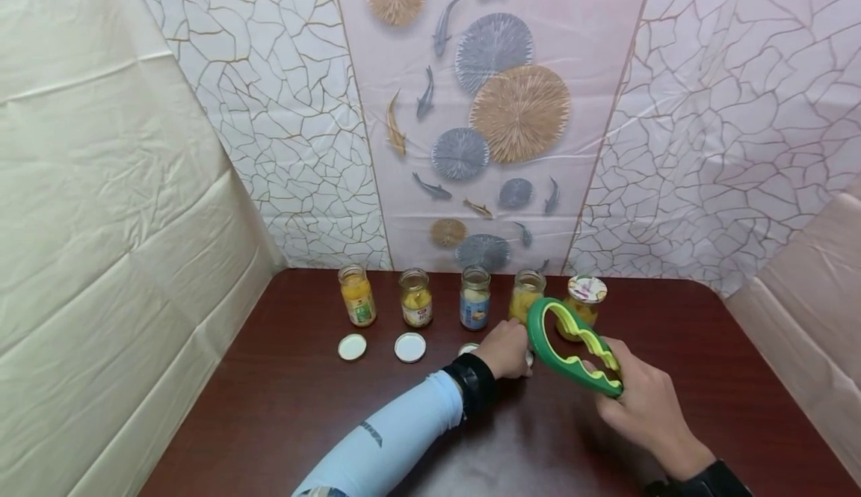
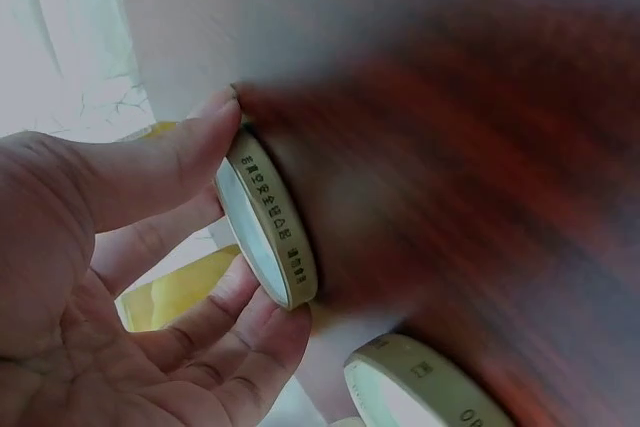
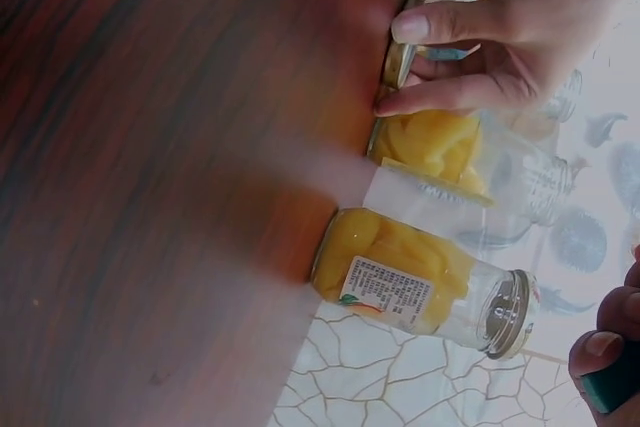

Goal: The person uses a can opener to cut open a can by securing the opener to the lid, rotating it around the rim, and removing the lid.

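Note:
My left hand [image 1: 504,351] pinches a round metal jar lid [image 2: 281,222] between thumb and fingers, low at the tabletop. Right behind it stands an open glass jar of yellow fruit [image 1: 527,299]. My right hand [image 1: 642,400] grips a green jar opener [image 1: 538,330] with a lighter-green toothed inner edge, raised above the table. Behind the opener, a jar with a patterned lid on [image 1: 588,289] is partly hidden; the right wrist view shows yellow fruit in this lidded jar [image 3: 395,272]. Another lid [image 2: 420,382] lies near the left hand.
Three more open jars stand in the row to the left: an orange-yellow one [image 1: 358,299], a yellow one [image 1: 416,301] and a blue-labelled one [image 1: 474,303]. Lids [image 1: 352,347] [image 1: 409,347] lie before the first two. The brown table [image 1: 269,407] backs onto a patterned cloth wall.

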Action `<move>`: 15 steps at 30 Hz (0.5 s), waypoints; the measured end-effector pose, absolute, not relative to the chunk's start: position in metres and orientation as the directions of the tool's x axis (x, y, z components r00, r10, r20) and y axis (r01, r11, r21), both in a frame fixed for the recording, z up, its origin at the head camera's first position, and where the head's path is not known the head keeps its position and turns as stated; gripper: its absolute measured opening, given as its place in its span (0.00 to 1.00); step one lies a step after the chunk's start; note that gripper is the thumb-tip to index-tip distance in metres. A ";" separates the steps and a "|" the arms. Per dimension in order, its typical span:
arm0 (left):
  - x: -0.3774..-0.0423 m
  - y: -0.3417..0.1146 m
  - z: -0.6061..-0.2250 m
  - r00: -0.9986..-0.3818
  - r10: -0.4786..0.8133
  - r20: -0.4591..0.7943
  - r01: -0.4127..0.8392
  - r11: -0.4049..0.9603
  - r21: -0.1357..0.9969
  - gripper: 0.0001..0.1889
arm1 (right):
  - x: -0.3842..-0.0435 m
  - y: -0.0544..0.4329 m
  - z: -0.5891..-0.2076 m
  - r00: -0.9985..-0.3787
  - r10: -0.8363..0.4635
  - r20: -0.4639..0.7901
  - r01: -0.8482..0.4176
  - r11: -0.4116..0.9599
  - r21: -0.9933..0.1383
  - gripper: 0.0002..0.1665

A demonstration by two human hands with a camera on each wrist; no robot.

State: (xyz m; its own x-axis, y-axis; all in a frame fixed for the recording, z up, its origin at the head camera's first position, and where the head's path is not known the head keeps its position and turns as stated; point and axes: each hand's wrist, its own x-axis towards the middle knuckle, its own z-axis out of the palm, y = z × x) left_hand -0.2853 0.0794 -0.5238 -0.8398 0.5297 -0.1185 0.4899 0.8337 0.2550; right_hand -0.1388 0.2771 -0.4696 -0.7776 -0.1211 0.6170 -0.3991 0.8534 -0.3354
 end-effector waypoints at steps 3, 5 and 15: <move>-0.285 0.080 -0.516 -0.849 0.510 -0.135 0.467 0.846 0.257 0.15 | -0.139 0.276 -0.469 -0.776 -0.123 0.619 -0.402 0.853 -0.334 0.35; -0.279 0.077 -0.505 -0.846 0.512 -0.148 0.463 0.844 0.271 0.15 | -0.139 0.275 -0.468 -0.775 -0.124 0.620 -0.402 0.853 -0.333 0.34; -0.268 0.077 -0.495 -0.846 0.506 -0.167 0.454 0.849 0.271 0.12 | -0.139 0.274 -0.467 -0.783 -0.093 0.615 -0.373 0.862 -0.345 0.35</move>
State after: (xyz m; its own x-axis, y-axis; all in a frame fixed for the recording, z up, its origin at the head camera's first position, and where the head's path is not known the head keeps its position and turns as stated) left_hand -0.2684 0.0766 -0.4947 -0.8460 0.5063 -0.1669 0.4543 0.8486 0.2711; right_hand -0.1393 0.2738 -0.4672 -0.7833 -0.0928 0.6146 -0.3726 0.8616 -0.3447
